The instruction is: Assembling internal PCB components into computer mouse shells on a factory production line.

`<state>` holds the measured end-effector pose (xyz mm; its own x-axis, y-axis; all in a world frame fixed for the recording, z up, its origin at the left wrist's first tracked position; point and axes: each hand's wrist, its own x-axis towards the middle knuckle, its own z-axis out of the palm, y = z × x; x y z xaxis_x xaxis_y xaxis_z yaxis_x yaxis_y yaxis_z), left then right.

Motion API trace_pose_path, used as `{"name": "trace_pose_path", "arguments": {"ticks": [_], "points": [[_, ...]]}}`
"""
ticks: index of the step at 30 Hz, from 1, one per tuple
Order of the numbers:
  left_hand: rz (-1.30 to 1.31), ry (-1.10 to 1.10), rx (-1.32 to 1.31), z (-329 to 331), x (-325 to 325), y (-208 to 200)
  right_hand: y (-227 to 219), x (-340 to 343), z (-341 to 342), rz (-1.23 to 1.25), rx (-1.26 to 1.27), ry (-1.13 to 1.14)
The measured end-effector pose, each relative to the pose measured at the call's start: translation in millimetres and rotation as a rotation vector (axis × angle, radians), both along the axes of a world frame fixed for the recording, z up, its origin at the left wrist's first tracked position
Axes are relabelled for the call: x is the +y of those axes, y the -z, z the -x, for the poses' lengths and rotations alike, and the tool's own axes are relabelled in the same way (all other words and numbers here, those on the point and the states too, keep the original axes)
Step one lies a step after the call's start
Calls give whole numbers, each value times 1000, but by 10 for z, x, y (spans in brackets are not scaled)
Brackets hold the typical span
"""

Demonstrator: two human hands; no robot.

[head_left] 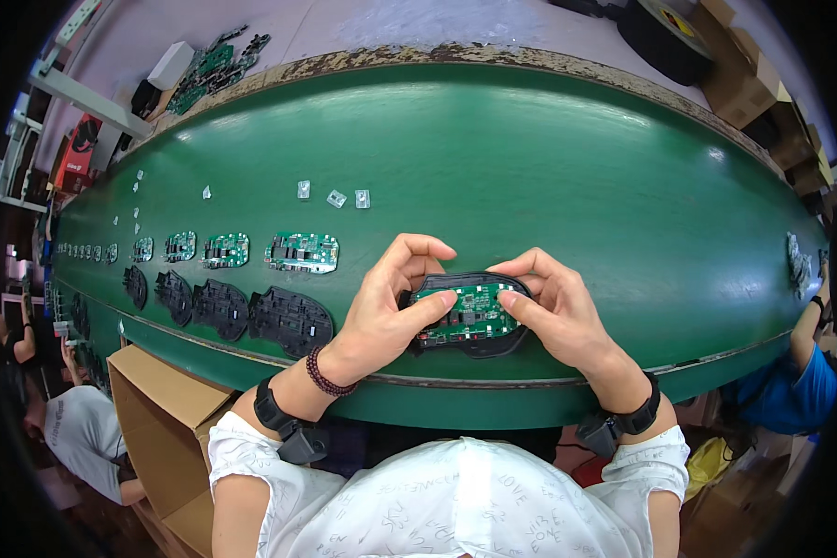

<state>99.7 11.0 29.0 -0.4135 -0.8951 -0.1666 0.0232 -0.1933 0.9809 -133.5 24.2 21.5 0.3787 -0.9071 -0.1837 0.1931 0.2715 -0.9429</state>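
Close to the near edge of the green work surface, a black plastic shell (495, 351) is held between my two hands. A green circuit board (470, 318) lies inside it, component side up. My left hand (391, 302) grips the left end, thumb on the board and fingers curled around the far side. At the right end, my right hand (567, 316) does the same, its thumb pressing near the board's corner. The fingertips behind the shell are partly hidden. To the left lie a loose circuit board (303, 253) and an empty black shell (291, 321).
More boards (225, 250) and shells (220, 310) run in rows leftward. Small clear plastic pieces (336, 198) lie beyond them. An open cardboard box (167, 437) stands below the near edge at left. Other people sit at left (84, 437) and right (783, 386).
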Motion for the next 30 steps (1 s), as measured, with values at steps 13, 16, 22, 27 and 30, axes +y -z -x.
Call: {"name": "trace_pose_path", "arguments": {"ticks": [13,16,22,27,30], "points": [[-74,-68,-2,-32,-12,-22,-88,-39,-42,-10,22,18],[552,-175,-393,-27,-55,22,-81,-62,9,132,173,94],[918,-347,-935,-440,-532,-73,16,-287,577,355,963,436],[995,-388,-1150,-392,-651,34,32,-369,664,501,1175,414],[1113,-229,-1306,-292,-702,117,-11,-359,525,798,1170,602]]}}
